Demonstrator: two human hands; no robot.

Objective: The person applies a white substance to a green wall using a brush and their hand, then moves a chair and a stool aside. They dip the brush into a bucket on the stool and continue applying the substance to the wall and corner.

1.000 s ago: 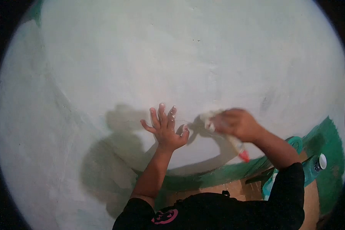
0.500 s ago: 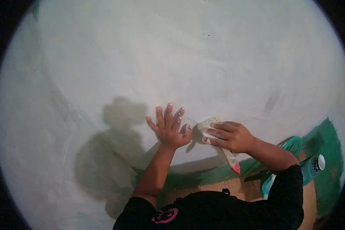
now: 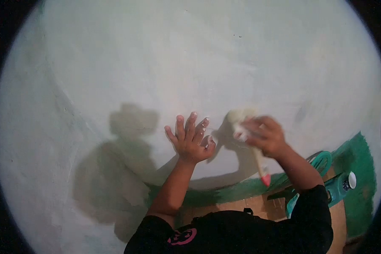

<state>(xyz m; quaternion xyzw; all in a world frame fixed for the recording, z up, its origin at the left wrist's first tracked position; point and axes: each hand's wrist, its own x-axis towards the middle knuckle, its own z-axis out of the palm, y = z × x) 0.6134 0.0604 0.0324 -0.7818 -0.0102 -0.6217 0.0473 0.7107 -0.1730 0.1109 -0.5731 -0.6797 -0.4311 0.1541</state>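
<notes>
My left hand (image 3: 191, 139) rests spread against the pale wall (image 3: 156, 63), with white paint on several fingertips. To its right, my right hand (image 3: 264, 135) is closed around a paintbrush (image 3: 258, 158), gripping it near the bristles and blurred by motion. The brush's wide, pale bristle head (image 3: 238, 115) points up, over the wall. Its light handle slants down below my hand and ends in a red tip (image 3: 265, 180). White paint also marks the fingers of my right hand.
A green painted band (image 3: 224, 194) runs along the wall's foot, above tan floor tiles (image 3: 258, 207). At lower right stands a green plastic chair or stool (image 3: 324, 163) with a white cup (image 3: 352, 180) by it. My shadow falls on the wall to the left.
My right hand and the paintbrush have moved up and slightly right, the bristle head now higher on the wall. My left hand stays spread on the wall.
</notes>
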